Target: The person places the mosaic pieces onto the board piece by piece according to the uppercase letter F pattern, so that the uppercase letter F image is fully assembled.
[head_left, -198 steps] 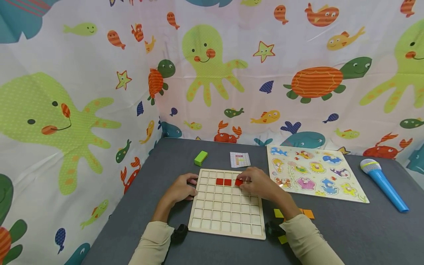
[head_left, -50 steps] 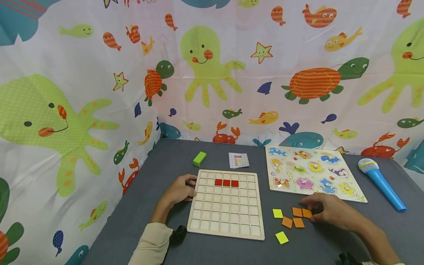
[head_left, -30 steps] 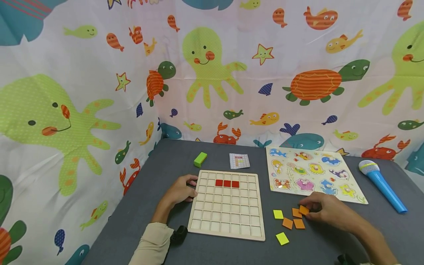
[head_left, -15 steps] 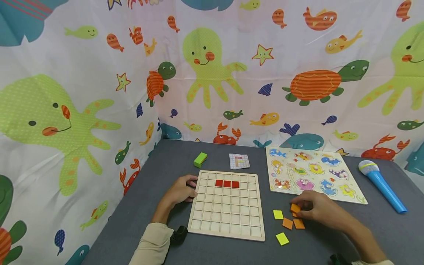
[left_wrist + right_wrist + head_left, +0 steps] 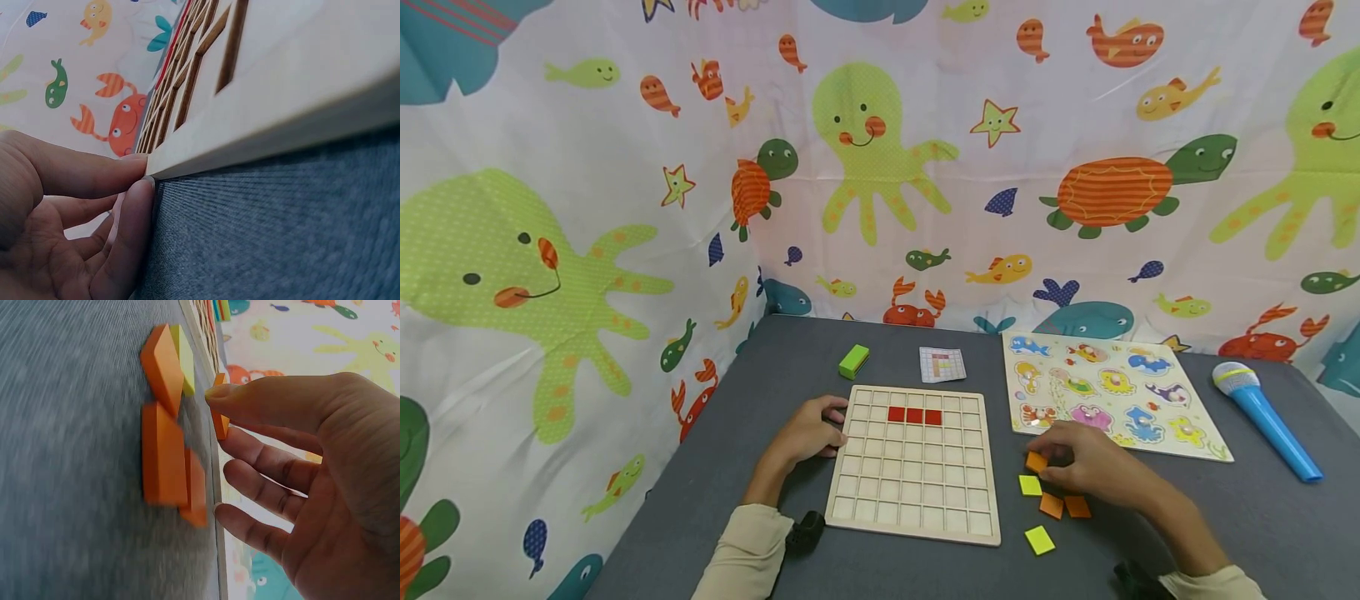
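Note:
My right hand (image 5: 1097, 467) pinches an orange square tile (image 5: 1036, 462) between thumb and fingers, above the table to the right of the board. In the right wrist view the tile (image 5: 221, 422) stands on edge in the grip, other fingers spread. My left hand (image 5: 805, 429) touches the left edge of the wooden grid board (image 5: 912, 467); thumb and finger (image 5: 94, 172) tips meet that edge in the left wrist view. Three red tiles (image 5: 914, 416) fill a row of cells near the board's top. Loose orange tiles (image 5: 164, 459) and yellow tiles (image 5: 1039, 541) lie below my right hand.
Behind the board are a green block (image 5: 853, 362) and a small printed grid card (image 5: 942, 365). At the right lie a sea-animal peg puzzle (image 5: 1120, 400) and a blue toy microphone (image 5: 1270, 421). A printed cloth (image 5: 970, 167) hangs behind the grey table (image 5: 737, 367).
Earlier, my right hand placed a third red tile in the row. It then moved to the loose tiles, picked up an orange one and carried it left. My left hand stays at the board's edge.

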A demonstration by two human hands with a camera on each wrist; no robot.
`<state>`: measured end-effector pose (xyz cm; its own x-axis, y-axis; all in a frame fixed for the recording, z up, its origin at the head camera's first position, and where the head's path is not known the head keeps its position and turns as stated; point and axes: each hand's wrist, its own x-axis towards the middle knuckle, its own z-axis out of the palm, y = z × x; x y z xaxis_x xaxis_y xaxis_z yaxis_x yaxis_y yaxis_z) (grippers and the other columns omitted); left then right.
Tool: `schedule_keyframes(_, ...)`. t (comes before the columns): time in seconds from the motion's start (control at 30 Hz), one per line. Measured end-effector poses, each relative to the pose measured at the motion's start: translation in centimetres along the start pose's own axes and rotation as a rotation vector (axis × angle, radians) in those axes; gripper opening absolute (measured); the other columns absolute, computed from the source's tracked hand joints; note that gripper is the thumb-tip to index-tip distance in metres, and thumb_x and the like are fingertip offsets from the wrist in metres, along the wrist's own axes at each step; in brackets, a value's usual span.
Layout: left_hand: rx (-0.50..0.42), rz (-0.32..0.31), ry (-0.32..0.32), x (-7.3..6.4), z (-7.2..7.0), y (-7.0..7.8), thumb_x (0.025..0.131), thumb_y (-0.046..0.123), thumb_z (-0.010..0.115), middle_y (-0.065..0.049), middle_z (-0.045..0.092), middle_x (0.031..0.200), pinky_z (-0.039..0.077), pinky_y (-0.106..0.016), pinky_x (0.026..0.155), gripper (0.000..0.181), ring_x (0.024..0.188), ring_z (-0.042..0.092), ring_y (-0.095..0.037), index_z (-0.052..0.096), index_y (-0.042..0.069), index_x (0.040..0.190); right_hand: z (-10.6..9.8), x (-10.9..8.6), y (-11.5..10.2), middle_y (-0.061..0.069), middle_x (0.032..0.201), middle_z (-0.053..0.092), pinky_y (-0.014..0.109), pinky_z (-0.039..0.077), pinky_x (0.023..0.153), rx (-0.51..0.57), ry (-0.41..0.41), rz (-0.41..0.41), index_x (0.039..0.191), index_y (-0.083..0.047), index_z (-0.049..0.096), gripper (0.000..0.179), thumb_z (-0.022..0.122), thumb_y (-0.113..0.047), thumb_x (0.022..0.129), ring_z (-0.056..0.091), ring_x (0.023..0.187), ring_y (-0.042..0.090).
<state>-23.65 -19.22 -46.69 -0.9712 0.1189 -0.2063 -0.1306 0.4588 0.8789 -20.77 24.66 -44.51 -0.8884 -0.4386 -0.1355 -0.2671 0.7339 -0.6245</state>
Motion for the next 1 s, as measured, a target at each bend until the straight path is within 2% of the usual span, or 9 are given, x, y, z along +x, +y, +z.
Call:
schedule_keyframes(0.2,0.005,0.000,-0.004,0.1,0.0,0.0,0.089,-0.005,0.073,-0.017,0.061,0.122,0.062,-0.036,0.068,0.062,0.086,0.068,-0.024,0.058,0.004,0.148,0.8,1.1,-1.1,-0.006,0.101,0.065,0.028,0.049,0.072,-0.033,0.022,-0.026,0.122,-0.016,0.079,0.032,0.082,-0.023,0.090,0.055,0.087,0.015)
schedule_keyframes(0.53,-0.001,-0.002,-0.003,0.0,-0.1,0.0,0.089,-0.005,0.073,-0.017,0.061,0.122,0.062,-0.037,0.069,0.062,0.085,0.068,-0.023,0.058,0.004,0.148,1.7,3.2,-2.6,-0.006,0.105,0.064,0.029,0.051,0.080,-0.041,0.019,-0.104,0.123,-0.014,0.078,0.033,0.082,-0.026,0.093,0.057,0.094,0.016)
schedule_keyframes(0.8,0.005,-0.001,0.002,0.0,-0.2,0.0,0.088,-0.006,0.072,-0.017,0.061,0.122,0.062,-0.037,0.069,0.062,0.084,0.067,-0.023,0.059,0.004,0.148,2.6,4.9,-4.4,-0.006,0.100,0.063,0.030,0.049,0.077,-0.039,0.020,-0.131,0.122,-0.014,0.079,0.036,0.083,-0.032,0.092,0.057,0.092,0.017)
schedule_keyframes(1.0,0.000,-0.004,-0.002,0.1,-0.1,0.0,0.089,-0.005,0.073,-0.017,0.061,0.122,0.062,-0.037,0.069,0.062,0.084,0.067,-0.023,0.059,0.004,0.148,3.4,6.0,-5.2,-0.005,0.103,0.065,0.030,0.048,0.076,-0.028,0.026,-0.173,0.124,-0.012,0.078,0.035,0.082,-0.026,0.092,0.056,0.093,0.018)
